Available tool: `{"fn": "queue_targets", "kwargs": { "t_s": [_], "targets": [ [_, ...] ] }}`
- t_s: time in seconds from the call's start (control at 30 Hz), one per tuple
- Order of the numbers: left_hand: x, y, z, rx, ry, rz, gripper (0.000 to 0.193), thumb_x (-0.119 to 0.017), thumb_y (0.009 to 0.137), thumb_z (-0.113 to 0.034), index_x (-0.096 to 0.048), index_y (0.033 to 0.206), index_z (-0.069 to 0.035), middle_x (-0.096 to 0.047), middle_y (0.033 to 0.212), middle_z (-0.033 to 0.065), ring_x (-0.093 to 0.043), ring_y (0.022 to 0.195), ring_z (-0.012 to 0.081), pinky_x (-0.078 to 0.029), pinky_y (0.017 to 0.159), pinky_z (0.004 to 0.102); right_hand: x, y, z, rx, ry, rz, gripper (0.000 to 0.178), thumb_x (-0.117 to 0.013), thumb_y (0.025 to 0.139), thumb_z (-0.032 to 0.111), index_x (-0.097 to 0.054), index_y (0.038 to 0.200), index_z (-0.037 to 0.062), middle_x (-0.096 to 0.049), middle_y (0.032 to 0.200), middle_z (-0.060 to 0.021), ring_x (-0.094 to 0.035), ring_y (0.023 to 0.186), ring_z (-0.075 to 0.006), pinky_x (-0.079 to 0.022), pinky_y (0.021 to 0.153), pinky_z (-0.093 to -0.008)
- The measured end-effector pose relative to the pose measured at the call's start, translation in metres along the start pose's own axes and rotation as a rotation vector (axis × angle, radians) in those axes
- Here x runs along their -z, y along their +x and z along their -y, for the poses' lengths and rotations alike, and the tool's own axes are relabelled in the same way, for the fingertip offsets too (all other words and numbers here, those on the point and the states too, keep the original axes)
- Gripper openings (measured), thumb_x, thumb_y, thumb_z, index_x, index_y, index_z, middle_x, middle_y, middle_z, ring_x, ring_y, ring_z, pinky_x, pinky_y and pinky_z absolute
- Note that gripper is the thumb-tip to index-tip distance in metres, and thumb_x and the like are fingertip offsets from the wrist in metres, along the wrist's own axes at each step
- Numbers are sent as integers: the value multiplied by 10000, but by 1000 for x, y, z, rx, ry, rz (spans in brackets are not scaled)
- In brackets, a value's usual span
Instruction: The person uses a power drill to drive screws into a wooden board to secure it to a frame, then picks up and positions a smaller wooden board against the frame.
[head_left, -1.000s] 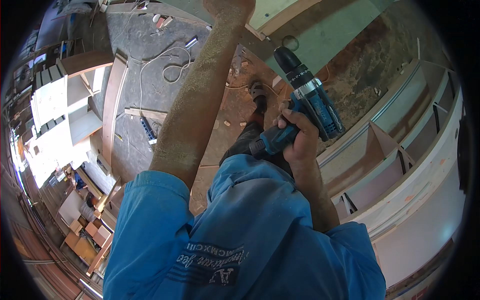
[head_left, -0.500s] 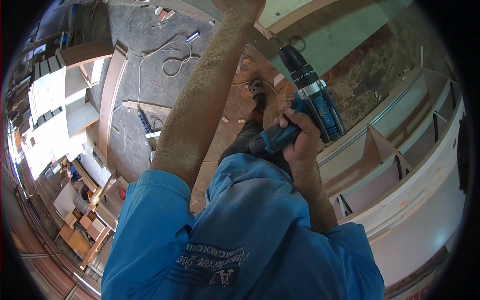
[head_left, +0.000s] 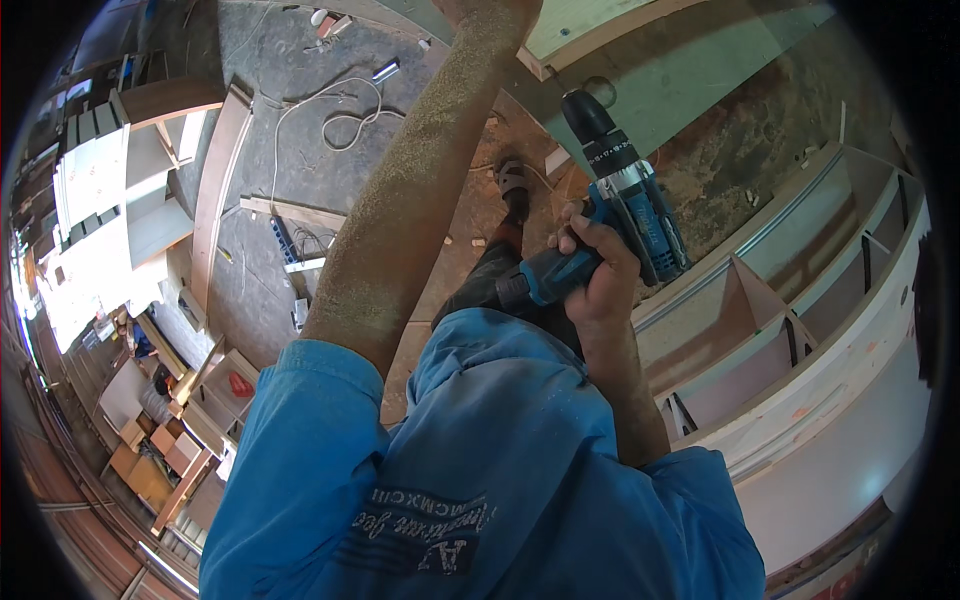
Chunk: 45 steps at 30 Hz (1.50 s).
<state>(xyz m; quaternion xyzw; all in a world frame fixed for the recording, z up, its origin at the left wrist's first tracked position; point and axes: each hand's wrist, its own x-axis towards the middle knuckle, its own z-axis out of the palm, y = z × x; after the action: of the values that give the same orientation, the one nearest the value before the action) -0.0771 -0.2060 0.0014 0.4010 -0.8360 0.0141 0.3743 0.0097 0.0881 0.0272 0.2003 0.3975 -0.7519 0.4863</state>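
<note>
The right hand (head_left: 605, 262) is closed around the grip of a cordless drill (head_left: 640, 215), a moulded body of blue and black plastic with a bright metal collar behind its tapered black chuck. The drill is held in the air over the floor (head_left: 250, 150), its chuck pointing up and leftward, near the closest corner of a pale panel (head_left: 590, 38) edged in smooth, light timber. The left forearm (head_left: 410, 180), crusted with fine tan grains, stretches to the top of the view just left of that corner; the left hand (head_left: 497, 10) is mostly cut off there, so I cannot tell whether it is open or closed, or what it touches. Below, the ground runs from scuffed grey to dusty reddish brown around a foot in a dark strapped sandal (head_left: 512, 182). A thin white cable (head_left: 345, 118) curls in loose loops on the grey part, and a narrow blue power strip (head_left: 283, 240) lies beside a rough flat wooden strip (head_left: 305, 215). Along the right stands a long cabinet frame (head_left: 800, 420) with pale smooth boards, open box-like compartments and a slim metal rail (head_left: 785, 218) along its inner edge.
</note>
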Motion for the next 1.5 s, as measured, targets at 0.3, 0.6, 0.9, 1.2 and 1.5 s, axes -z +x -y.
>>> {"fn": "queue_targets", "kwargs": {
  "t_s": [0.3, 0.6, 0.9, 1.2, 1.5],
  "targets": [
    [3, -2, -2, -110, 86, 94, 245, -525, 915, -155, -653, 857, 46, -659, 876, 259, -616, 950, 432, -340, 1086, 636, 4, 5, -3, 0, 9, -3, 154, -662, 884, 93, -644, 1005, -1, -611, 811, -39, -585, 700, -137, -498, 787, -331],
    [7, -1, -8, -137, 158, 124, 240, -521, 914, -146, -662, 833, 30, -661, 885, 216, -602, 975, 408, -320, 1100, 652, 7, 8, -3, 31, -4, -2, 147, -676, 876, 97, -665, 984, -1, -602, 773, -34, -583, 695, -136, -496, 782, -328],
    [20, -1, -8, -53, -21, 78, 218, -524, 904, -127, -651, 837, 37, -662, 881, 238, -600, 1010, 414, -278, 1130, 662, 9, 7, -7, 58, -21, -18, 182, -688, 876, 55, -659, 1051, 14, -618, 843, -38, -597, 723, -140, -511, 731, -298],
    [52, -40, 18, 530, -687, 78, 551, -502, 1024, -304, -377, 1419, 59, -353, 1457, 300, -297, 1405, 487, -290, 1168, 475, 51, -12, 52, 242, -179, -107, 251, -703, 832, 46, -608, 1065, 32, -631, 880, -51, -608, 685, -176, -533, 656, -310],
    [103, -132, -36, 688, -1099, 606, 798, -488, 1019, -379, -104, 1580, 39, -88, 1657, 259, -108, 1543, 380, -169, 1234, 443, 137, -60, 76, 419, -213, -371, 354, -640, 814, 26, -539, 1152, 0, -688, 1001, -179, -632, 617, -195, -566, 579, -329]
  ]
}}
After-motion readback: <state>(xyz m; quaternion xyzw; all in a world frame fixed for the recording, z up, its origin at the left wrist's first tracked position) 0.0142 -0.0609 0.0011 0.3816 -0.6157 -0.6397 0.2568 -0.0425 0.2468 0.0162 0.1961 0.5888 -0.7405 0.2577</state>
